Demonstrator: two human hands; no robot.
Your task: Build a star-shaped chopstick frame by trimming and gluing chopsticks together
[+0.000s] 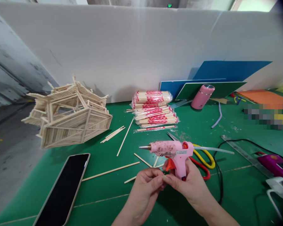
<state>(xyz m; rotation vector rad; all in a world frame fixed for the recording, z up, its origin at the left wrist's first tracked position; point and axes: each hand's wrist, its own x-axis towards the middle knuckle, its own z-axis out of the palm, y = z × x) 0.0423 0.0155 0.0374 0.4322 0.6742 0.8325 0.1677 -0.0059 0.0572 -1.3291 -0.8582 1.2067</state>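
A pink hot glue gun point(169, 148) with a red trigger is held in my right hand point(191, 180), its nozzle pointing left. A clear glue stick point(214, 149) sticks out of its back end. My left hand point(147, 190) is closed in a pinch, its thumb meeting my right thumb below the trigger. Whatever lies between those fingertips is too small to make out. Behind the glue gun lie scissors point(206, 157) with yellow and red handles, partly hidden. Several loose wooden sticks point(113, 171) lie left of my hands.
A wooden stick model point(68, 116) stands at left, near a phone point(64, 191). Wrapped chopstick bundles point(153, 110) lie at the back. A pink bottle point(202, 97) leans before coloured boards point(226, 70). A ruler point(245, 153), black cord point(219, 169) and purple device point(275, 166) are at right.
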